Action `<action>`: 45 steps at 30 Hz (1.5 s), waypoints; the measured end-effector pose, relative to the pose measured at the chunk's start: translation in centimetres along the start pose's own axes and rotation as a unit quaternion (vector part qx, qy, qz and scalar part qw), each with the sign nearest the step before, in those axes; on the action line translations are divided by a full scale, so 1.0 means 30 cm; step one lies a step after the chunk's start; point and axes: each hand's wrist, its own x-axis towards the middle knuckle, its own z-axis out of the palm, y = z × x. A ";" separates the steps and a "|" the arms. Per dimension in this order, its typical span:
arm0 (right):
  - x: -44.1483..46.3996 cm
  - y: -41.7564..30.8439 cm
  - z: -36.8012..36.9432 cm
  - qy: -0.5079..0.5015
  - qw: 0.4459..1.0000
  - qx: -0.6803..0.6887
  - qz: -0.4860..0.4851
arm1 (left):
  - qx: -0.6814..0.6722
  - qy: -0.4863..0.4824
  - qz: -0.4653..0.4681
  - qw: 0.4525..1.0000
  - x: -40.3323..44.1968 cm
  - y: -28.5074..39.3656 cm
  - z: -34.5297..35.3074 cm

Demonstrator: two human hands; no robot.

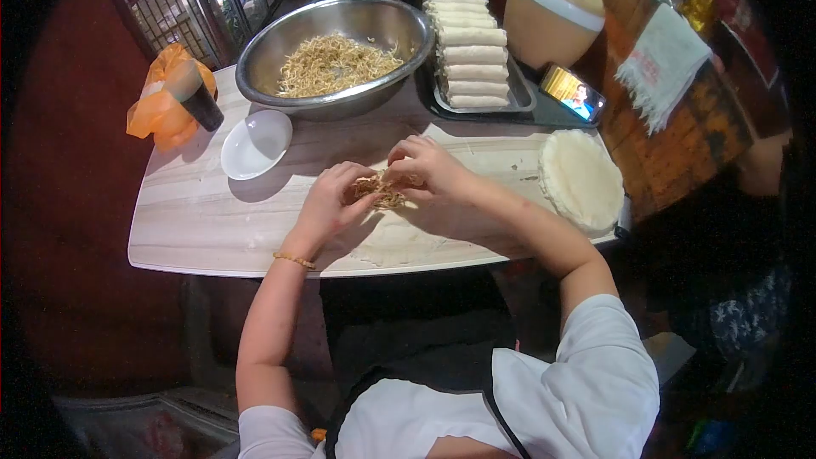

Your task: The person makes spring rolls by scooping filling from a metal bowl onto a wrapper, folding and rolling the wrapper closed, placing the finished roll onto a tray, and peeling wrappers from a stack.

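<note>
A small heap of bean sprout filling (387,193) lies on a thin round wrapper (395,238) near the table's front edge. My left hand (334,197) curls around the heap's left side, thumb and fingers pressed to it. From the right, my right hand (432,172) grips the other side with bent fingers. The wrapper's pale colour nearly merges with the tabletop, and part of it is hidden under my hands. Behind them stands a large steel bowl (255,81) holding more sprouts (336,66). Rolled spring rolls (472,55) are stacked on a tray (523,102) at the back.
A stack of round wrappers (582,180) sits at the table's right edge. A white dish (256,145) lies left of my hands, near a dark cup (204,106) and an orange plastic bag (157,115). A lit phone (574,93) leans before a beige container (552,21).
</note>
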 end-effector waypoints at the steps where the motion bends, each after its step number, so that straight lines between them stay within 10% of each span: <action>1: -0.002 0.000 0.012 0.001 1.000 0.003 0.002 | -0.002 -0.021 -0.017 1.000 -0.003 0.003 -0.006; 18: -0.031 0.007 0.039 -0.115 0.975 0.082 0.170 | 0.010 -0.019 -0.111 0.994 -0.021 0.002 0.075; 27: -0.055 0.015 -0.035 -0.090 0.979 0.102 0.149 | 0.001 -0.007 -0.032 0.999 0.013 0.012 0.088; 33: -0.061 0.063 -0.009 -0.113 0.969 0.140 0.172 | -0.104 -0.111 -0.164 0.975 0.036 0.030 0.073; 39: -0.058 0.021 0.004 0.000 0.985 0.154 0.081 | 0.003 -0.044 -0.008 0.999 0.015 -0.015 0.078; 45: -0.051 0.008 0.014 -0.029 0.987 0.110 0.113 | -0.084 -0.087 -0.126 0.985 0.011 -0.007 0.080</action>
